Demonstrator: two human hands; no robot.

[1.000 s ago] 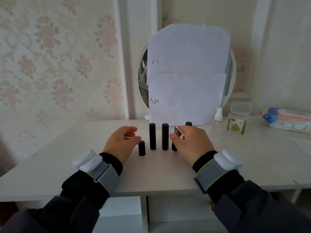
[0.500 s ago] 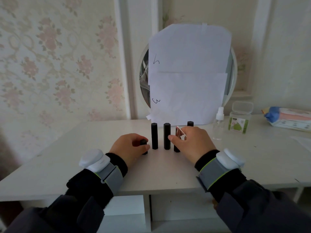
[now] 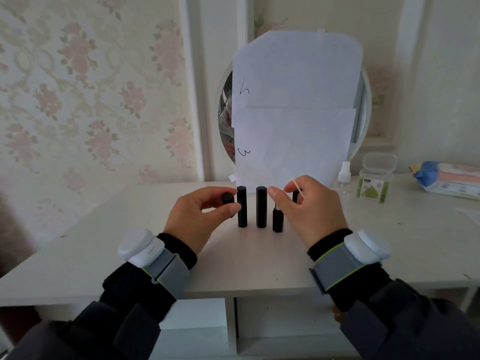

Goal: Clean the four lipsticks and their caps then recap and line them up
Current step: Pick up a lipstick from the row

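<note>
- Standing upright on the white table (image 3: 109, 258) are two capped lipsticks, the left tube (image 3: 242, 207) and the middle tube (image 3: 261, 207), side by side with a narrow gap between them.
- At 3 o'clock of the middle tube stands an uncapped base (image 3: 278, 220), shorter, with a pale collar at its top; it is just beside the tube, not touching.
- Left hand (image 3: 197, 219): thumb and forefinger pinched on a short black piece (image 3: 228, 198), raised beside the left tube at its 9 o'clock. Whether this piece is a cap or a base cannot be told; the fingers cover its lower part.
- Right hand (image 3: 311, 214): fingers curled narrow around a thin pale stick (image 3: 298, 188), which slants up from the thumb and forefinger. The forefinger tip sits near the top of the middle tube, apart from it.
- A further black piece (image 3: 295, 196) shows at 3 o'clock of the base, mostly hidden behind the right hand's fingers.
- At 12 o'clock of the tubes a round mirror (image 3: 225, 110) stands, covered by white paper (image 3: 296, 110) with handwritten marks.
- At 2 o'clock: a clear spray bottle (image 3: 343, 179), a small lidded box (image 3: 376, 181) with a green label, and a wipes pack (image 3: 449, 180), all well apart from the lipsticks.
- Both wrists carry grey bands with white units.
</note>
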